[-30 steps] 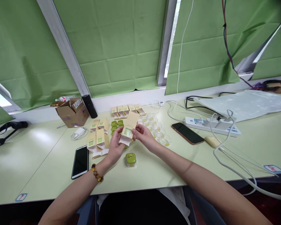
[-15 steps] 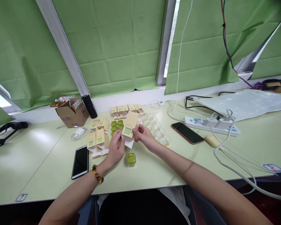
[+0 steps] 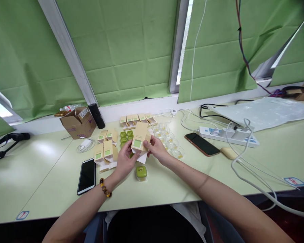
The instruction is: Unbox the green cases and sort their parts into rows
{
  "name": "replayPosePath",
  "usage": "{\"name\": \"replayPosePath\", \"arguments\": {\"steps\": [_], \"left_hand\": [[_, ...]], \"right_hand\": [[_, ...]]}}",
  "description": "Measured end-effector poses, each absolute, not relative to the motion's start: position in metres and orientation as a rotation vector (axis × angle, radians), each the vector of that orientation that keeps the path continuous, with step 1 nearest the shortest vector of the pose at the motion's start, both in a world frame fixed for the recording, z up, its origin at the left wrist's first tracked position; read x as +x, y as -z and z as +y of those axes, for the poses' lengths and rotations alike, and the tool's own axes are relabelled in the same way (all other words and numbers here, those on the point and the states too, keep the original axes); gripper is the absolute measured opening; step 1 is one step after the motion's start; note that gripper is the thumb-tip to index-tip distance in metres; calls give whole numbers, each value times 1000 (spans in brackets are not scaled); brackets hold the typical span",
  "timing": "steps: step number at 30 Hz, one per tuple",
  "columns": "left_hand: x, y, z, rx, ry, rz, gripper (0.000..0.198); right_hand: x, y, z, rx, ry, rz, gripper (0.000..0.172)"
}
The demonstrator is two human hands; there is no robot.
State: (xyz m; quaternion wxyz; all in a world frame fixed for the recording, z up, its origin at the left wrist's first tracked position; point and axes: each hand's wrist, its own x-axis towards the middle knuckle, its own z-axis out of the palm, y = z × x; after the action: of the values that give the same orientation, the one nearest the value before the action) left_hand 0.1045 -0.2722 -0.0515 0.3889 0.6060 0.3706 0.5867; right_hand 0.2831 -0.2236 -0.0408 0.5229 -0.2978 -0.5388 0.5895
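Pinched between two hands, the cream window carton is held by a light-looking two-sided grip: the left hand [image 3: 125, 159] has its fingers drawn in on the lower left edge, and the right hand [image 3: 157, 149] presses its thumb on the right edge with its fingers behind, largely hidden. Neither grip has more spread than the carton's own width, as far as can be seen.

Taking the green-lidded clear case [image 3: 141, 172] as landmark, the cream window carton [image 3: 141, 132] is held up just beyond it, tilted, over the desk [image 3: 50, 184], with a white flap [image 3: 142, 158] hanging loose at its lower end. Beyond the case and to its left sit small green pieces [image 3: 123, 138], probably lids; beyond it to its right, clear plastic cups [image 3: 178, 154]. More cartons [image 3: 107, 147] stand to its left, and a white-framed smartphone [image 3: 87, 175] lies left of it too.

I judge the carton to be thin card: very light, stiff along its folded edges but easily dented on the flat faces and weakest around the green window [image 3: 137, 143]. Hold it by the side edges near the corners, with little squeeze; the flap would crease if gripped hard.
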Motion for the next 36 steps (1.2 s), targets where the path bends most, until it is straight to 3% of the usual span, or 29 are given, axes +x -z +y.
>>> {"name": "replayPosePath", "arguments": {"steps": [9, 21, 36], "left_hand": [[105, 50, -275, 1562, -1445, 863, 72], [101, 37, -274, 1451, -1471, 928, 47], [99, 40, -271, 1440, -1475, 1034, 41]], "right_hand": [[284, 40, -227, -779, -1426, -1279, 65], [287, 28, -234, -725, -1412, -1292, 61], [291, 33, -230, -738, -1296, -1311, 53]]}}
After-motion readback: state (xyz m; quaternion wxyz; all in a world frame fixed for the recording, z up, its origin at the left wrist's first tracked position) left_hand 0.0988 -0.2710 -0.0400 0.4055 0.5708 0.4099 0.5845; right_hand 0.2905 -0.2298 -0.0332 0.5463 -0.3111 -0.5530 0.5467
